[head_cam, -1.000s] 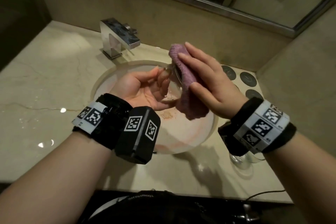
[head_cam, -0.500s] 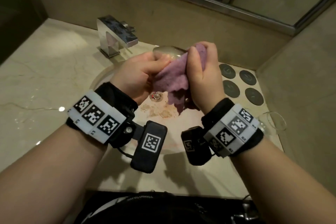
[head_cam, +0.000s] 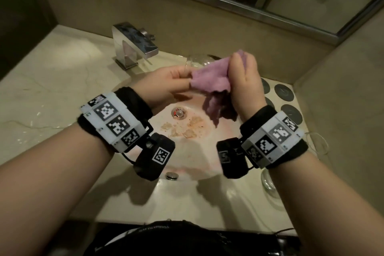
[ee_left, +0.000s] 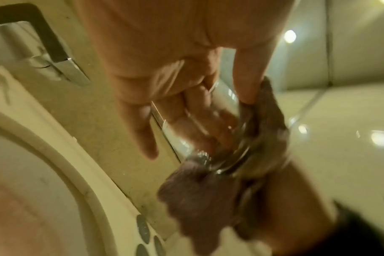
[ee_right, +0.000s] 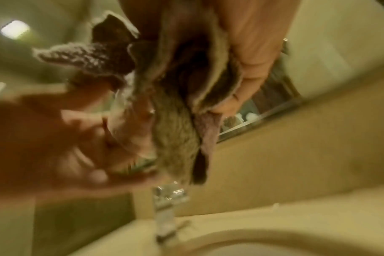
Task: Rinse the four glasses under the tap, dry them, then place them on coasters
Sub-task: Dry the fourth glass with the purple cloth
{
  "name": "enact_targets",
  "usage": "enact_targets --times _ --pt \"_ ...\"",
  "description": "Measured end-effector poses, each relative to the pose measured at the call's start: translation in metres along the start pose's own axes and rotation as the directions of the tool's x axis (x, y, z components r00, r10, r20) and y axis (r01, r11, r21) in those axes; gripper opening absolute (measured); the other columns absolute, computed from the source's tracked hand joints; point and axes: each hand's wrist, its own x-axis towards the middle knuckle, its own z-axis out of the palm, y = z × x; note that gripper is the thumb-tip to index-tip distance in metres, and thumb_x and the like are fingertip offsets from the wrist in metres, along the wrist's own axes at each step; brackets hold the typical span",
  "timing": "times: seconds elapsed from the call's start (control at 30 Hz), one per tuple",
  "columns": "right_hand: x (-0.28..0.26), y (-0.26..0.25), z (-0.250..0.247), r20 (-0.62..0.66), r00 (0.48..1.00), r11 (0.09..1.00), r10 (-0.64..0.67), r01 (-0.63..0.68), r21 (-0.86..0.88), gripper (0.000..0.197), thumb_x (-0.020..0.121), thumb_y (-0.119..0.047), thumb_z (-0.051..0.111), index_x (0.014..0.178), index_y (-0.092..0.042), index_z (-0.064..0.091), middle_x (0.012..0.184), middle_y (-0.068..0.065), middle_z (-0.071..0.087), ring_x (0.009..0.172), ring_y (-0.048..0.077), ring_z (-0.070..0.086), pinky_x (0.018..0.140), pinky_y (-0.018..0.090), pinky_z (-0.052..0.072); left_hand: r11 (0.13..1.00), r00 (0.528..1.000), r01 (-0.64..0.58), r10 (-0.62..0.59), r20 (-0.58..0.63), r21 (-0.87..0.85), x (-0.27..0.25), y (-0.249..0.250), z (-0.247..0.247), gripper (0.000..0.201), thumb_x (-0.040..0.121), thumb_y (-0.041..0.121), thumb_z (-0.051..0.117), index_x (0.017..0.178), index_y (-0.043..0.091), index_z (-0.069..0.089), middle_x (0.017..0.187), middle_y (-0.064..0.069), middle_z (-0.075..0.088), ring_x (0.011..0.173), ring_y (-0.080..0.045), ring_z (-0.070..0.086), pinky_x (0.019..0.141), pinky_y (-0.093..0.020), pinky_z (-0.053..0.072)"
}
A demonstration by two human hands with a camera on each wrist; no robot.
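Our left hand (head_cam: pixel 166 81) gripped the glass (head_cam: pixel 197 61) — our right hand (head_cam: pixel 245 81) curled round the cloth (head_cam: pixel 209 79) against it.

You can see little of the glass (head_cam: pixel 195 60) — the purple cloth (head_cam: pixel 209 78) and both hands cover most of it. Your right hand (head_cam: pixel 244 81) hides parts of two coasters (head_cam: pixel 265 86). Both wrist views are blurred; the glass's rim seems buried in cloth there.

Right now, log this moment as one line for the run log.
stage: drying | left hand: holds glass over sink | right hand: wipes with purple cloth | coasters: bare
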Motion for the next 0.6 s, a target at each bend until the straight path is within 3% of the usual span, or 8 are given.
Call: enact_targets --times 0.07,0.13,0.2,0.3,0.4,0.5,0.53,0.6 --pt "-0.002 0.002 -0.007 0.01 0.961 0.951 -0.276 0.274 -0.143 0.029 0.089 -0.043 0.035 0.109 -0.025 0.044 0.104 0.0 0.054 0.092 0.011 0.056 0.078 0.03 0.05 0.974 0.988 0.155 -0.154 0.024 -0.168 0.001 0.007 -0.006 0.026 0.081 0.028 0.058 0.099 0.01 0.062 0.092 -0.007 0.069 0.088 -0.019 0.066 0.085 -0.038 0.054" --pt "-0.005 0.003 -0.011 0.11 0.91 0.888 -0.4 0.414 -0.198 0.025 0.085 -0.042 0.036 0.108 -0.034 0.043 0.113 0.0 0.051 0.094 0.013 0.056 0.081 0.037 0.051 0.909 0.968 0.25 -0.238 0.076 -0.332 0.0 0.016 -0.005 0.028 0.094 0.034 0.039 0.096 0.013 0.058 0.09 -0.008 0.07 0.085 -0.021 0.067 0.076 -0.039 0.057" --pt "-0.006 0.007 -0.012 0.168 0.887 0.853 -0.431 0.461 -0.246 0.033 0.084 -0.041 0.037 0.115 -0.031 0.041 0.113 -0.004 0.045 0.091 0.012 0.054 0.078 0.037 0.052 0.895 0.966 0.254 -0.252 0.054 -0.365 -0.001 0.02 0.001 0.032 0.099 0.033 0.031 0.086 0.013 0.053 0.072 -0.003 0.07 0.065 -0.016 0.067 0.062 -0.033 0.056" --pt "-0.008 0.004 -0.006 0.124 0.872 0.854 -0.474 0.489 -0.175 0.037 0.086 -0.039 0.037 0.117 -0.02 0.044 0.112 0.001 0.046 0.095 0.013 0.053 0.081 0.029 0.05 0.947 0.981 0.141 -0.173 -0.089 -0.288 -0.003 0.02 0.014 0.034 0.101 0.031 0.033 0.074 0.014 0.045 0.056 0.002 0.059 0.049 -0.011 0.056 0.06 -0.031 0.051" --pt "-0.003 -0.006 0.001 0.047 0.974 0.976 -0.22 0.219 0.012 0.027 0.095 -0.036 0.034 0.106 -0.015 0.047 0.099 0.001 0.053 0.089 0.01 0.054 0.075 0.016 0.047 0.994 0.98 0.014 -0.035 -0.195 -0.107 -0.007 0.014 0.023 0.029 0.101 0.026 0.033 0.078 0.013 0.044 0.067 -0.003 0.054 0.055 -0.013 0.056 0.061 -0.032 0.052" --pt "0.005 -0.008 0.004 0.189 0.973 0.972 0.131 -0.164 0.169 0.029 0.097 -0.035 0.032 0.086 -0.014 0.049 0.089 0.01 0.056 0.084 0.02 0.057 0.081 0.035 0.049 0.986 0.978 -0.088 0.112 -0.176 0.142 -0.01 0.003 0.018 0.023 0.099 0.032 0.034 0.088 0.016 0.045 0.081 -0.004 0.062 0.068 -0.012 0.064 0.07 -0.033 0.055" --pt "0.005 -0.007 0.005 0.211 0.963 0.963 0.17 -0.208 0.173 0.031 0.095 -0.037 0.032 0.084 -0.014 0.05 0.093 0.014 0.058 0.088 0.025 0.058 0.085 0.041 0.049 0.969 0.981 -0.102 0.135 -0.141 0.224 -0.012 0.002 0.017 0.024 0.095 0.036 0.035 0.092 0.015 0.046 0.089 -0.01 0.063 0.077 -0.018 0.064 0.078 -0.04 0.055" --pt "0.004 -0.006 0.005 0.174 0.974 0.978 0.143 -0.166 0.129 0.031 0.096 -0.036 0.032 0.084 -0.014 0.05 0.091 0.009 0.057 0.087 0.013 0.059 0.084 0.034 0.051 0.955 0.984 -0.112 0.145 -0.105 0.273 -0.012 -0.001 0.014 0.027 0.092 0.035 0.039 0.098 0.009 0.047 0.096 -0.02 0.058 0.086 -0.027 0.059 0.088 -0.049 0.049"
